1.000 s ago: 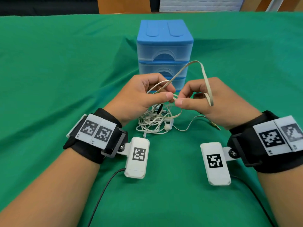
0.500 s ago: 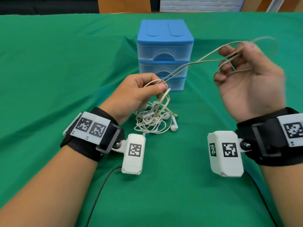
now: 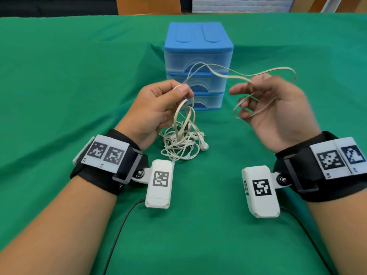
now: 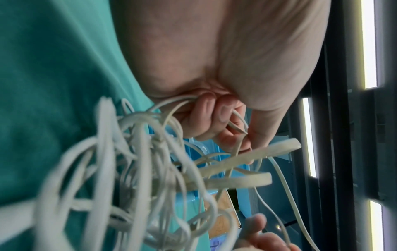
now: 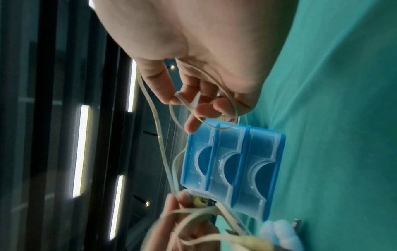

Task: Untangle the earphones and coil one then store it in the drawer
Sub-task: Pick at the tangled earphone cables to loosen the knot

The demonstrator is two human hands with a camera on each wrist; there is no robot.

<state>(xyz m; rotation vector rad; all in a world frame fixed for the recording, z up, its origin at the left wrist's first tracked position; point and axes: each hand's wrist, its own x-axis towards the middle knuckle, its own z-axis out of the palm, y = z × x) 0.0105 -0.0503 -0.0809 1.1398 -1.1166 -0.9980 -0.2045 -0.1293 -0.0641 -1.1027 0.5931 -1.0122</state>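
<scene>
The left hand (image 3: 156,108) pinches the flat beige earphone cable (image 3: 224,75) between thumb and forefinger. Below that pinch the rest hangs into a tangle of white earphones (image 3: 179,144) on the green cloth (image 3: 69,86). From the pinch the cable arcs across to the right hand (image 3: 276,108), whose curled fingers seem to hold a loop. The blue drawer unit (image 3: 198,48) stands behind both hands, drawers closed.

The flat cream cable (image 3: 234,75) I pinch feels like smooth, matt rubber; the white earphone tangle (image 3: 178,145) looks glossier plastic. Under my wrists lies soft, matt green cloth (image 3: 69,86), faintly creased. The drawer unit (image 3: 198,46) is smooth blue plastic with frosted translucent fronts.
</scene>
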